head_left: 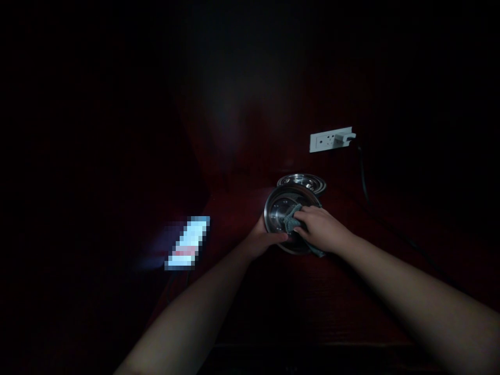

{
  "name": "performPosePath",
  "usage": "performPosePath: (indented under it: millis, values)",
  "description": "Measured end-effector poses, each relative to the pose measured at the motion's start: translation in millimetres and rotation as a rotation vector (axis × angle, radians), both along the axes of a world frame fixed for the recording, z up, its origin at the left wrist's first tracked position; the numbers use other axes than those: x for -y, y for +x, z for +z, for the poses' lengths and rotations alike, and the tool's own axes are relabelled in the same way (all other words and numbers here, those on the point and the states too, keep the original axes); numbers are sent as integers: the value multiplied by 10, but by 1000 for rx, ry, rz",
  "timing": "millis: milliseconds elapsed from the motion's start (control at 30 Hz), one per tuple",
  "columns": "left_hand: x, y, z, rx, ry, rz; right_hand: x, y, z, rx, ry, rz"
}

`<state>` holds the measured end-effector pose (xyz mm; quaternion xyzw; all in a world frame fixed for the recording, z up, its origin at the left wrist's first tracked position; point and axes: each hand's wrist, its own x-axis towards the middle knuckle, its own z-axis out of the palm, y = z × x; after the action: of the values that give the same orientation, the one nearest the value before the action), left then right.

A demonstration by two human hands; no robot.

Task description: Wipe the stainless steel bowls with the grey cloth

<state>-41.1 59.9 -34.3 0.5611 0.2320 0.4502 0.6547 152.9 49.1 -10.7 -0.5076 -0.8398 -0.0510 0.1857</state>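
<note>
Tilted over the bench [239,207], probably for access, the bowl [276,209] is clamped by the fingers of the left hand [261,241]; inside, cloth [291,221] is pinched by those of the right hand [321,227].

Round silver metal bowl [287,200]: glossy, smooth; crumpled grey-green cloth [291,223]: matt, rough; white rectangular plastic-looking socket plate [321,142]: smooth; dark-red wood-like tabletop [281,302]: faintly grained

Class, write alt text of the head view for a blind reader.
A person's left hand holds a shiny metal bowl and the right hand a cloth inside it, in near darkness. Another metal dish lies behind; a bright, pixelated rectangle glows at left.
</note>
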Motion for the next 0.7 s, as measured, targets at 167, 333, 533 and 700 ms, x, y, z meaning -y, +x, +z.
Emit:
performPosePath:
  millis: [167,333,533,700]
  values:
    - [-5,10,-14,10,-2,7,41,-14,9,12,-101,80]
    - [10,2,-10,-8,-4,16,57,-39,-31,-209,-256,214]
    - [51,-5,38,-19,35,10,38,-43,-60,-379,-418,362]
    - [56,-19,44,-47,32,-25,52,-69,-25,-450,-481,445]
